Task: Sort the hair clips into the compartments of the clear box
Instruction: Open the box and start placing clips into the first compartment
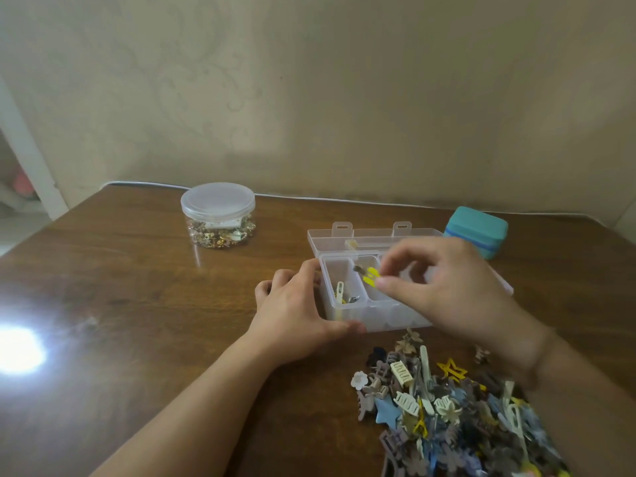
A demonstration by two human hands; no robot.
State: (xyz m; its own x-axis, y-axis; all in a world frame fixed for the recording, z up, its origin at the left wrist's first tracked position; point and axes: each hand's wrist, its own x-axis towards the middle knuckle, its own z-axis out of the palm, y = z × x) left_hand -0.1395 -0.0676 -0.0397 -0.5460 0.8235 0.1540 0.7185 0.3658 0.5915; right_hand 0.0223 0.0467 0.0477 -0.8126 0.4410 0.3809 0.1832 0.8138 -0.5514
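The clear box (382, 318) stands open in the middle of the wooden table, its lid (375, 237) folded back. My left hand (299, 311) grips the box's near left corner, thumb along the front wall. My right hand (444, 287) hovers over the box and pinches a yellow hair clip (370, 275) above the second compartment from the left. The leftmost compartment holds a few clips (342, 294), one of them cream. A heap of several mixed hair clips (447, 411) lies on the table in front of the box, at the lower right.
A round clear tub (218, 215) with a lid, filled with gold trinkets, stands at the back left. A teal case (476, 230) sits behind the box on the right. A bright glare (19, 351) marks the table's left side. The wall runs close behind the table.
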